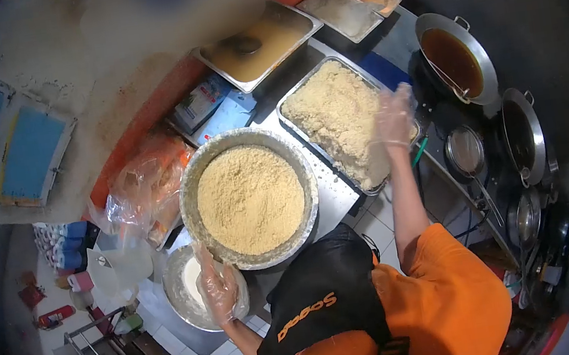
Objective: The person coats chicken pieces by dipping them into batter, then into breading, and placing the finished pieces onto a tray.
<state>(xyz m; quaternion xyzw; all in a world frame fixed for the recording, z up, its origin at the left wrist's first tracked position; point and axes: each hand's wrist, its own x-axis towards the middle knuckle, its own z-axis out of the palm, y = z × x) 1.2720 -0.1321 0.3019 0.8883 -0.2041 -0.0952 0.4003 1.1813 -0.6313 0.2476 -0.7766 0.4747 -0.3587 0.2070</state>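
Observation:
A clear plastic glove covers my left hand (218,288), which is over the rim of a steel bowl (174,292) with something white in it. Its fingers are stretched out and nothing shows in them. Just above it stands a large round pot (192,215), filled with pale yellow crumbs (251,197). My right hand (395,116), gloved too, is at the right edge of a rectangular metal tray (309,149). Coarse crumbs (333,106) are heaped in that tray. The fingers of this hand look extended, partly blurred, with no object visible in them.
Behind the crumbs sits a steel pan (260,44) of yellowish liquid. Two woks, one of brown liquid (452,62) and a darker one (523,135), stand right, near a strainer (466,151). A plastic bag (142,185) and blue boxes (219,114) lie left.

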